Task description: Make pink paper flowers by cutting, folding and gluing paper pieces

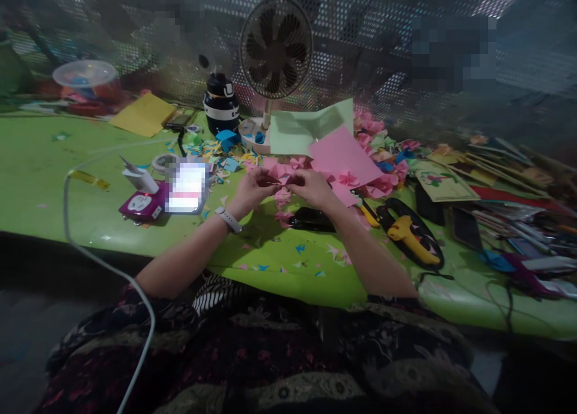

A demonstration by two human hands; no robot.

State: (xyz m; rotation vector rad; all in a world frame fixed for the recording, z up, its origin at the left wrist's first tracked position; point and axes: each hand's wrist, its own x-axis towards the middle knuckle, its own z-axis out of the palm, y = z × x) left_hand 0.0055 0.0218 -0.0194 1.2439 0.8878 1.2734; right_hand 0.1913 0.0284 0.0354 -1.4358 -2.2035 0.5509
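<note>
Between my two hands is a small piece of pink paper (282, 178), pinched at its edges. My left hand (256, 190) has its fingertips closed on the left side, and a light watch band circles that wrist. On the right side, my right hand (312, 188) pinches the same piece. More pink folded pieces (283, 205) lie just below and around my fingers. A black stapler-like tool (312, 219) rests under my right wrist. Behind the hands lie a pink sheet (345, 158) and a pale green sheet (311, 125).
A fan (276, 47) and a black bottle (220, 104) stand at the back. On the left are a lit phone (187, 187), a purple power strip (142, 203) and a white cable (101, 255). To the right lies a yellow-handled hot glue gun (412, 240). Paper scraps (300, 248) dot the green table (40, 179).
</note>
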